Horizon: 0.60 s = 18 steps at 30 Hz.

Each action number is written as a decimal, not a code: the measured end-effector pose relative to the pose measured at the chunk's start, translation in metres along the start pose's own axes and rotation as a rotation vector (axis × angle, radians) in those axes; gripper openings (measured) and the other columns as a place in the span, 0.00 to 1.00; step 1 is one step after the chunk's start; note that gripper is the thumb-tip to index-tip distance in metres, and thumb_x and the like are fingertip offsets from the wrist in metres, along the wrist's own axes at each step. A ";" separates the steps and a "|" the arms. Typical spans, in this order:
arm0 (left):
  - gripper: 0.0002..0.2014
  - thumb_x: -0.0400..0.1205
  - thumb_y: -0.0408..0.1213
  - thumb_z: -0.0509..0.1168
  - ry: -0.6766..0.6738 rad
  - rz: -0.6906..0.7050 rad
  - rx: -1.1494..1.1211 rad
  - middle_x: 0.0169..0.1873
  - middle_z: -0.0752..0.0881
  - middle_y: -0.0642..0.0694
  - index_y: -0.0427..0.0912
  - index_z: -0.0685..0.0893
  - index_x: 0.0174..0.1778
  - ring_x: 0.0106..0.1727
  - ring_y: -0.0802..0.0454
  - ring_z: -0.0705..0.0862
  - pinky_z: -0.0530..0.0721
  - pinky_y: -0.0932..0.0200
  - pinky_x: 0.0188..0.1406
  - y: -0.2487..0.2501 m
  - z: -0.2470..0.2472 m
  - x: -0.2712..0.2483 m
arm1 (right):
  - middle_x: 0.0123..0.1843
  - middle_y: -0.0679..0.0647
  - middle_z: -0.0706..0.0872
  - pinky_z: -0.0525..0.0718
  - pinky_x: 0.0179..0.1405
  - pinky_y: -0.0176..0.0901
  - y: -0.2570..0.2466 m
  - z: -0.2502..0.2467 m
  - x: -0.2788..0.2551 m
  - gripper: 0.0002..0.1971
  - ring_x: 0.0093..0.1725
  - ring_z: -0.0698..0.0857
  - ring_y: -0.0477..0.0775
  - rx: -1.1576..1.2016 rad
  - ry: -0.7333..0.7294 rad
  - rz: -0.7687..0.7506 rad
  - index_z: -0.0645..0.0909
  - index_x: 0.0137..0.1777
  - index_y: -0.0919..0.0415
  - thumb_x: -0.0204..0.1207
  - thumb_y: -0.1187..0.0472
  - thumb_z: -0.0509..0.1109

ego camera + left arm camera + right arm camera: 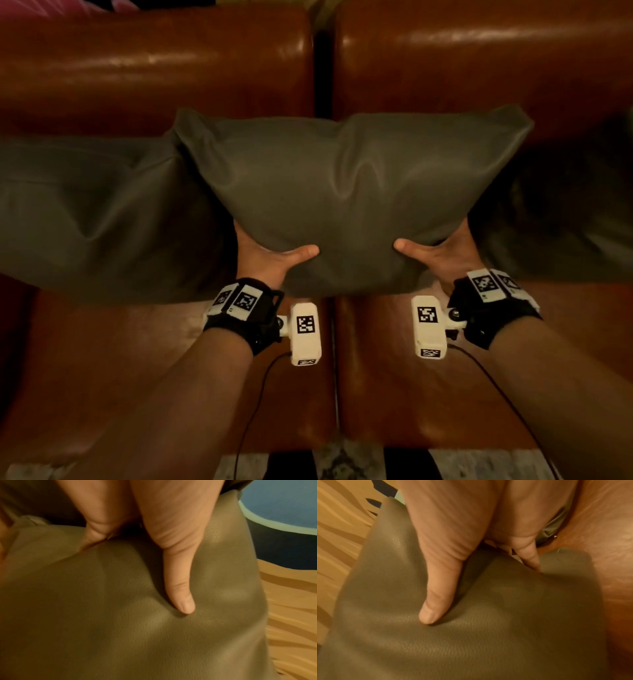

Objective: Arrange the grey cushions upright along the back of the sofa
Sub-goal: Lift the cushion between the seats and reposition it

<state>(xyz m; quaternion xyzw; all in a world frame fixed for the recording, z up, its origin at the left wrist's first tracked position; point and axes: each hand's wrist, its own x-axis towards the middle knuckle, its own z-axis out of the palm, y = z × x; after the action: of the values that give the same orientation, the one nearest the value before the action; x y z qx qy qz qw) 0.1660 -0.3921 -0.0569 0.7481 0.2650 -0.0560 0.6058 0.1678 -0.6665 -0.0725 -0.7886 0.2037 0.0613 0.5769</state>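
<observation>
Smooth grey cushion (342,192) between hands

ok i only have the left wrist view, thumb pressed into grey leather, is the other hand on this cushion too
observer: yes, the right hand grips the held cushion at its lower right corner, thumb on the front face.
operator: any other cushion up there
observer: a second grey cushion leans on the sofa back to the left, its edge tucked behind the held cushion.
operator: and where does mine sit
observer: upright in front of the sofa back, straddling the gap between its two halves.
</observation>
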 end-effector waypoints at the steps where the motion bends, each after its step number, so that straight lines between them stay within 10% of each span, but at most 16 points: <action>1: 0.57 0.54 0.30 0.88 -0.005 0.019 0.011 0.65 0.80 0.55 0.44 0.66 0.79 0.62 0.62 0.82 0.78 0.62 0.69 -0.002 -0.003 -0.001 | 0.74 0.50 0.81 0.76 0.79 0.48 0.000 0.002 -0.005 0.59 0.72 0.81 0.45 0.001 0.014 -0.009 0.66 0.81 0.59 0.49 0.52 0.92; 4: 0.51 0.54 0.29 0.88 -0.027 0.061 0.033 0.61 0.82 0.57 0.43 0.71 0.74 0.58 0.72 0.82 0.81 0.68 0.65 -0.002 -0.007 0.001 | 0.69 0.51 0.84 0.80 0.74 0.42 0.001 0.004 -0.015 0.52 0.66 0.84 0.39 0.006 0.061 -0.050 0.69 0.78 0.64 0.53 0.61 0.91; 7: 0.54 0.54 0.30 0.88 -0.026 0.039 0.039 0.66 0.82 0.51 0.41 0.70 0.77 0.65 0.59 0.83 0.79 0.60 0.70 -0.008 -0.004 0.008 | 0.64 0.45 0.84 0.78 0.70 0.28 0.011 0.007 -0.010 0.50 0.61 0.83 0.27 -0.006 0.055 -0.046 0.69 0.77 0.62 0.54 0.64 0.91; 10: 0.59 0.54 0.30 0.88 -0.023 0.047 0.068 0.70 0.79 0.50 0.41 0.64 0.81 0.68 0.57 0.80 0.77 0.69 0.69 -0.009 0.003 0.019 | 0.71 0.47 0.79 0.71 0.71 0.19 0.011 0.011 0.002 0.57 0.65 0.80 0.38 -0.053 0.046 -0.055 0.62 0.82 0.61 0.53 0.61 0.91; 14: 0.63 0.55 0.29 0.87 0.003 0.069 0.070 0.74 0.75 0.50 0.42 0.58 0.83 0.72 0.58 0.76 0.73 0.74 0.68 -0.010 0.005 0.014 | 0.79 0.48 0.72 0.66 0.81 0.40 0.013 0.006 0.008 0.68 0.77 0.73 0.45 -0.080 -0.002 -0.054 0.52 0.85 0.55 0.47 0.45 0.88; 18: 0.65 0.52 0.30 0.88 -0.003 0.019 0.048 0.75 0.74 0.51 0.44 0.57 0.84 0.73 0.57 0.76 0.76 0.70 0.69 -0.015 0.004 0.002 | 0.77 0.43 0.70 0.65 0.79 0.37 0.012 0.002 0.009 0.66 0.74 0.72 0.42 -0.046 0.035 -0.016 0.53 0.86 0.57 0.50 0.55 0.91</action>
<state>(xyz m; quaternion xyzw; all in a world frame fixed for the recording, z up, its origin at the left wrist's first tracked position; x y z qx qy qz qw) 0.1619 -0.3930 -0.0714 0.7650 0.2557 -0.0576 0.5883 0.1720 -0.6699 -0.0872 -0.8044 0.2059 0.0474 0.5553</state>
